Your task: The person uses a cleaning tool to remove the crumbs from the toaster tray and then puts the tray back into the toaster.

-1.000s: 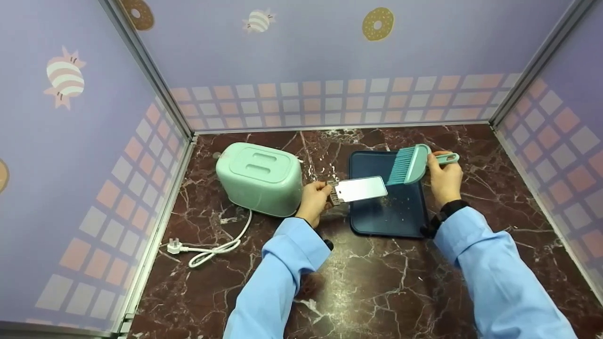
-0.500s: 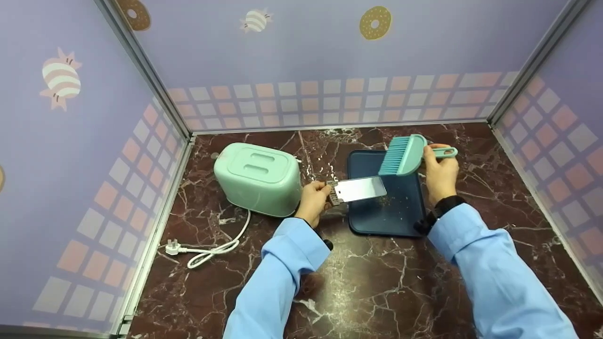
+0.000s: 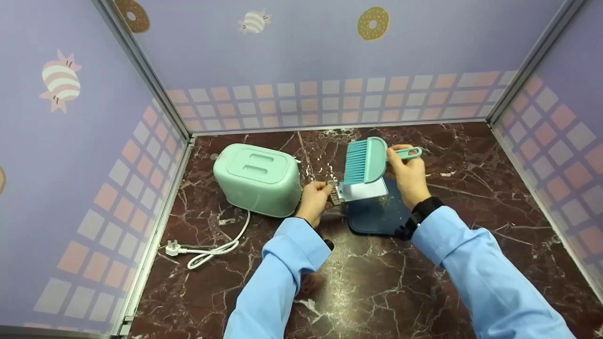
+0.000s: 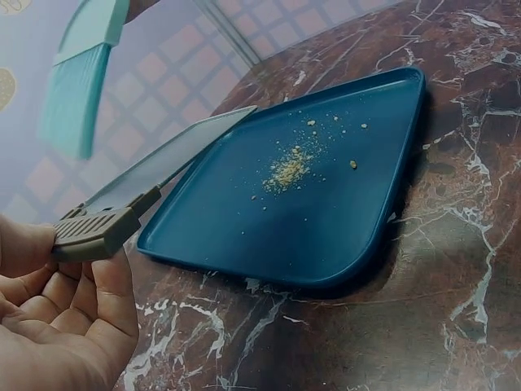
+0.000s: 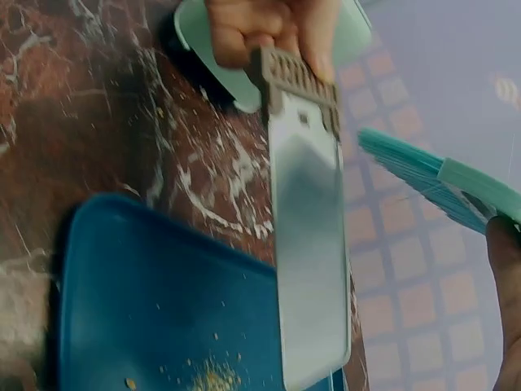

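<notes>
My left hand [image 3: 313, 200] pinches the brown slotted end of a flat metal crumb tray [image 3: 363, 191], which juts out rightward over the dark blue tray [image 3: 377, 220]. In my right hand [image 3: 411, 181] is the handle of a mint-green brush [image 3: 375, 161] with teal bristles. The brush is raised above the crumb tray; the left wrist view has a gap between bristles and metal. Yellowish crumbs [image 4: 289, 169] lie in a small heap on the blue tray. The crumb tray's metal face looks smooth and pale in the right wrist view [image 5: 309, 244].
A mint-green toaster [image 3: 256, 179] stands just left of my left hand. Its white cord and plug [image 3: 173, 248] lie on the marbled table [image 3: 348, 292]. White flecks show on the table behind my left hand. Patterned panels [image 3: 301, 56] enclose the back and both sides.
My right hand has lifted the brush from over the blue tray and carried it left, above the crumb tray. My left hand and the crumb tray have stayed almost still.
</notes>
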Motion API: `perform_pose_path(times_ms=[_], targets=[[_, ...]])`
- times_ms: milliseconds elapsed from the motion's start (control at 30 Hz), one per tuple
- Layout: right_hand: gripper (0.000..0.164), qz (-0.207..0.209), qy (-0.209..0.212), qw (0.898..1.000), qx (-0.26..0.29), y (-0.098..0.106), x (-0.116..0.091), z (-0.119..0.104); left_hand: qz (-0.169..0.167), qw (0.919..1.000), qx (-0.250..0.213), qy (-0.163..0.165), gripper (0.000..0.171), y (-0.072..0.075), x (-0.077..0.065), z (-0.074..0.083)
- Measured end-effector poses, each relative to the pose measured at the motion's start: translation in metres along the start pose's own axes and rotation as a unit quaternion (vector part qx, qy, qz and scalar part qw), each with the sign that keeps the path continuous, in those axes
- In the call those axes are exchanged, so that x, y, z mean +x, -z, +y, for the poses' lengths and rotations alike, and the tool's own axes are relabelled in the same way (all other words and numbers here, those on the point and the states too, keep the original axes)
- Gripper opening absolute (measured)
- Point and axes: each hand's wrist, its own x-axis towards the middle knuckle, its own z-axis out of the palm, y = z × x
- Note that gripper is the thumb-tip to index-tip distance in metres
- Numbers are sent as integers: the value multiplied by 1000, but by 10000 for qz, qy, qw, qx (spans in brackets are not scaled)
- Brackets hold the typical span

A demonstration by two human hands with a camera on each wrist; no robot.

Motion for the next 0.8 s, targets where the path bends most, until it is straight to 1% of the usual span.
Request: perform_pose_path(times_ms=[67,233,333,467,567,667,800], targets=[[33,-122,-41,9999,-95,-3,1,7,14,10000,86,4,27,1,-1,0],[46,-450,-143,9986,-243,-8,-2,12,1,9998,181,-29,28,2,-1,-1],[47,-587,-211,9975,-322,-7,-2,14,-20,9998,215,-53,30,2,-1,-1],[42,-735,-366,9953,-520,-4,-3,13,-74,9999,143,-9,31,3,-1,-1],[38,-747,-480,9938,-669,0,-5,8,-89,9999,82,15,30,3,-1,-1],[35,-666,-535,9932,-786,5,-6,4,-80,10000,54,-6,28,4,0,-1],[33,-526,-549,9929,-917,17,0,12,-111,9999,-14,6,25,6,1,-2]])
